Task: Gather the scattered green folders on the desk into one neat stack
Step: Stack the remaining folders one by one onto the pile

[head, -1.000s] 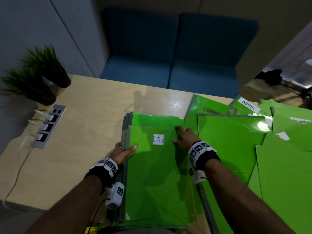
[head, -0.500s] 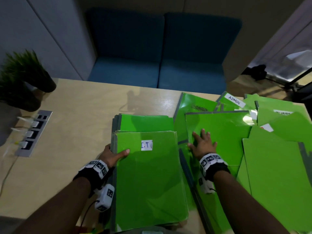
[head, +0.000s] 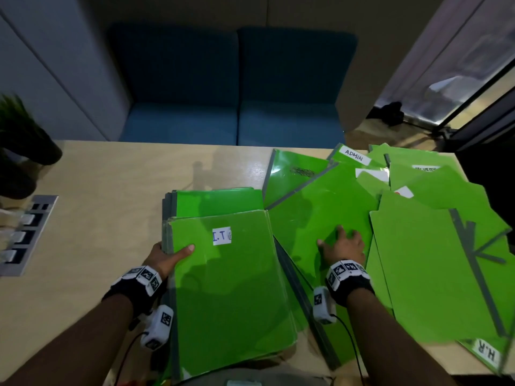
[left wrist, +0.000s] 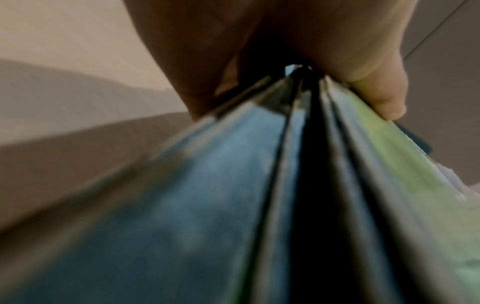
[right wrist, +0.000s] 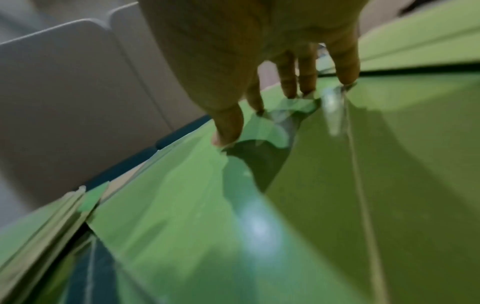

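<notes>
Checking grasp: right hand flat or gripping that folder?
Flat. Right hand lies with spread fingers on the loose green plastic folder.

The right hand [head: 342, 247] has left the I.T stack [head: 228, 288] and now lies flat on a loose folder [head: 320, 207] to its right. That folder has swung askew.

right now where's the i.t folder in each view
Head: the I.T folder lies centre, on top of the stack, with the left hand gripping its left edge.
Left wrist: only its green cover shows, right of centre, under the thumb; the grey spines fill the middle.
Right wrist: probably the blurred green stack edge at lower left; no label shows, so I cannot be sure.
Shared landmark: the blue sofa, a dark strip in the right wrist view.
</notes>
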{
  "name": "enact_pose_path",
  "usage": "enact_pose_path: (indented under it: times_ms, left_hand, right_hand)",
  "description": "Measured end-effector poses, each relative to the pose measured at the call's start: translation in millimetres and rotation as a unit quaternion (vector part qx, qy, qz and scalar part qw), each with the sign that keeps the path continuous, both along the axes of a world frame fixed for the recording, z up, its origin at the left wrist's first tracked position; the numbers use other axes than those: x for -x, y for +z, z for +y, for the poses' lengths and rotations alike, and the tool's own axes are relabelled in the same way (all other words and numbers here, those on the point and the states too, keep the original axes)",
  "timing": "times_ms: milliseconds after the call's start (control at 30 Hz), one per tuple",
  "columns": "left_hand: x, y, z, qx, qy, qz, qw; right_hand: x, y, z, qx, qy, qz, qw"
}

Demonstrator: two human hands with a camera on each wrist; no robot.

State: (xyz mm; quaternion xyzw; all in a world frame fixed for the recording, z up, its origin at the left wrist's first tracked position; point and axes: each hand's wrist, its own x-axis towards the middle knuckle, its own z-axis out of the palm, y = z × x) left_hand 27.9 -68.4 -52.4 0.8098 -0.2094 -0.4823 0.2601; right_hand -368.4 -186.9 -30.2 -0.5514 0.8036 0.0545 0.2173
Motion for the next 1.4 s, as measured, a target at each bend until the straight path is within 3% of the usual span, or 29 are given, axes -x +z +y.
enact_pose_path:
  times_ms: [133, 233, 300, 367, 433, 567, 633, 700, 767, 833, 900, 1033, 1100, 1267, 1400]
  left_hand:
    - [-2, -5, 9, -0.003, 0.019, 0.016, 1.0]
    - [-26, -51, 26, -0.013, 0.048, 0.029, 0.998]
    - [-32, -60, 30, -0.007, 0.058, 0.027, 0.998]
    - [-14, -23, 27, 0.001, 0.061, 0.017, 0.998]
    - [-9, -14, 27, 0.009, 0.06, 0.024, 0.998]
    - [-9, -12, 25, 0.019, 0.067, 0.018, 0.997]
    - [-5, -9, 25, 0.034, 0.061, 0.027, 0.997]
    - [-3, -7, 26, 0.037, 0.062, 0.036, 0.997]
    - [-2, -4, 26, 0.041, 0.064, 0.025, 0.997]
    - [-1, -6, 25, 0.044, 0.071, 0.022, 0.996]
    - [0, -6, 23, 0.037, 0.069, 0.011, 0.997]
    - [-5, -9, 23, 0.034, 0.077, 0.008, 0.996]
    - [-8, -16, 24, 0.032, 0.078, -0.003, 0.996]
    - [-4, -12, 23, 0.012, 0.067, -0.016, 0.998]
    - [0, -12, 24, 0.005, 0.062, -0.028, 0.998]
  right_hand:
    - [-7, -15, -4, -0.04, 0.071, 0.005, 0.997]
    - [8, -11, -14, -0.014, 0.089, -0.026, 0.996]
    - [11, -7, -14, 0.033, 0.034, -0.009, 0.999]
    - [7, -3, -14, 0.061, -0.099, -0.021, 0.993]
    - [-3, 0, -17, 0.051, -0.189, -0.054, 0.979]
    - [-7, 0, -35, 0.018, -0.25, -0.083, 0.964]
    - [2, 2, -34, 0.007, -0.189, -0.081, 0.979]
    - [4, 8, -39, -0.04, -0.164, -0.168, 0.971]
    - [10, 6, -46, -0.014, -0.113, -0.162, 0.98]
    - [12, 16, -57, 0.063, -0.191, -0.234, 0.951]
    - [10, 23, -68, 0.114, -0.296, -0.308, 0.897]
    - [35, 53, -79, 0.197, -0.32, -0.387, 0.842]
    - [70, 66, -78, 0.229, -0.327, -0.383, 0.833]
    - [164, 69, -40, 0.169, -0.329, -0.307, 0.877]
    - [211, 50, 2, 0.1, -0.264, -0.112, 0.953]
